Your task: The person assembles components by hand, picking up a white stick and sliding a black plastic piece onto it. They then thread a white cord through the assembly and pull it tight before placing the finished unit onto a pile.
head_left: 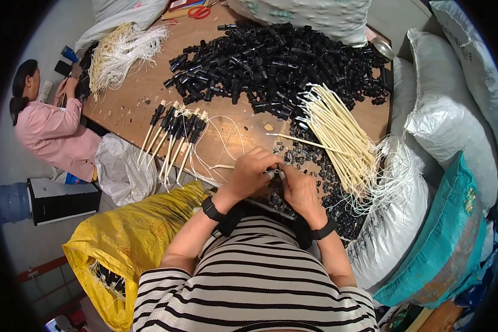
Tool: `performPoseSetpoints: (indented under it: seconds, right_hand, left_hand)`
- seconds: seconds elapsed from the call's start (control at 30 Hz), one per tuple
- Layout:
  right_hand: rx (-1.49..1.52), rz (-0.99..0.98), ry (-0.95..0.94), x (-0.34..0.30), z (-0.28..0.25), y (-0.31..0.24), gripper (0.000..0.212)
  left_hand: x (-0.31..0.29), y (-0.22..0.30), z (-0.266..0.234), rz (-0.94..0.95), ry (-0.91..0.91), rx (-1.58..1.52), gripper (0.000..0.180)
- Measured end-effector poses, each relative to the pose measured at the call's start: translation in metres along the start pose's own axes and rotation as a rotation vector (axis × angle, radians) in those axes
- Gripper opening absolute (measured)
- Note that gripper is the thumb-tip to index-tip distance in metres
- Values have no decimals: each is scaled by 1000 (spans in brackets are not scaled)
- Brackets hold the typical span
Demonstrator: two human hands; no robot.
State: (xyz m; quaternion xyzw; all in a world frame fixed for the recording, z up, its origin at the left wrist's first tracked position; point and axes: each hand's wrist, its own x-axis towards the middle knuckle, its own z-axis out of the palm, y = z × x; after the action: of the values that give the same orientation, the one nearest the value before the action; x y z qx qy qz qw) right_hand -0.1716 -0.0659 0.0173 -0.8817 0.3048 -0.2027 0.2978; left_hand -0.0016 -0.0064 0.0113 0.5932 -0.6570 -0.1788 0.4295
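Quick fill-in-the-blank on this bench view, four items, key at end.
The heaped plastic parts on the table are coloured ____.
The left hand is farther from the big bundle of cream rods than the ____ hand.
The co-worker is at the picture's ____ side.
The sack beside the left forearm is coloured ____.
Key: black; right; left; yellow.

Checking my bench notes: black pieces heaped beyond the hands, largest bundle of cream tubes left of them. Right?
No: by the head view, the largest cream bundle lies right of both left hand and right hand. The black pieces are heaped beyond them.
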Motion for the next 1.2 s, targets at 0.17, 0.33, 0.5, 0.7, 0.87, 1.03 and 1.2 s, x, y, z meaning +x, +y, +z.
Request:
performPoseSetpoints:
  seconds: [0.17, 0.33, 0.5, 0.7, 0.87, 1.03, 1.2]
  right_hand:
    - [40, 8, 15, -2, 0, -4, 24]
    - [137, -49, 81, -3, -2, -5, 18]
    - [134, -27, 119, -3, 3, -2, 14]
    - [205, 54, 66, -7, 3, -1, 15]
    - [168, 210, 49, -25, 0, 10, 17]
    - [237, 373, -27, -29, -7, 17, 19]
    - [246, 399, -20, -27, 1, 21, 19]
  left_hand:
    - [-3, 1, 1, 48, 68, 2, 22]
    - [-6, 0, 0, -41, 134, -139, 15]
    - [-6, -2, -3, -76, 93, -215, 18]
    - [-8, -7, -5, 136, 33, -266, 19]
    - [-36, -55, -28, -347, 94, 321, 21]
    - [-37, -42, -55, -531, -133, 458, 22]
    - [-11, -38, -1, 59, -171, 178, 28]
